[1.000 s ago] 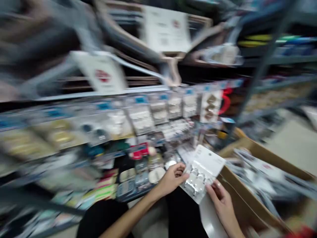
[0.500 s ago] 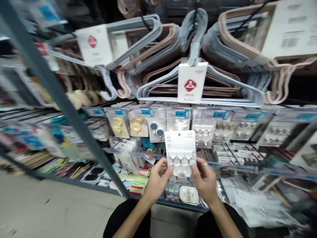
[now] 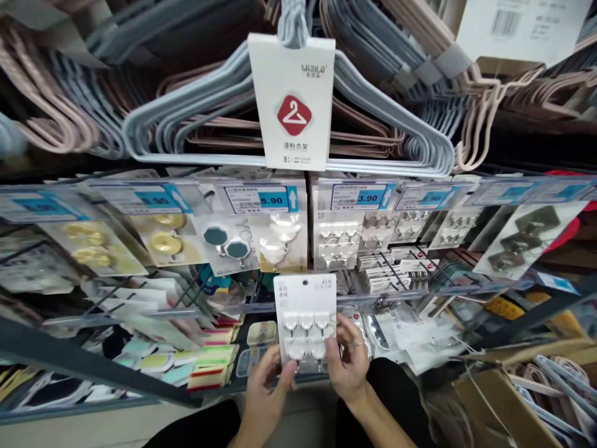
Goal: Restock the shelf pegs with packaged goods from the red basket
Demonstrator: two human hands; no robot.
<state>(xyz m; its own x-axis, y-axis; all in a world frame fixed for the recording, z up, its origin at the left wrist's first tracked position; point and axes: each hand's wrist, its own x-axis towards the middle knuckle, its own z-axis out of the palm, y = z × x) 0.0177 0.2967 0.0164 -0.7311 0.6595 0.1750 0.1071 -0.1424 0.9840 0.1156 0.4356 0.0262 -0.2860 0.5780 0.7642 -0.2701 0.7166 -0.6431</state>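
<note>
A white card pack of wall hooks (image 3: 305, 302) stands nearly upright in front of me, its two rows of hooks facing me. My left hand (image 3: 268, 379) is closed on its lower left corner, the thumb at the front and the fingers partly hidden behind. At the lower right edge, my right hand (image 3: 349, 361) grips the pack between thumb and fingers. Just beyond it hang similar white hook packs (image 3: 338, 239), along with packs of teal hooks (image 3: 227, 242) and gold hooks (image 3: 166, 242).
Blue-grey hangers (image 3: 186, 158) with a white label card (image 3: 291, 102) hang above. Price tags (image 3: 261, 199) line the rail. A lower shelf holds colourful packs (image 3: 212, 364). At the right stands an open cardboard box (image 3: 494, 404) of hangers. A dark metal post (image 3: 93, 367) slants at the left.
My view has moved closer to the rack and turned right, bringing the cardboard box into sight. Both hands still hold the hook pack, now lower and slightly left in view.
</note>
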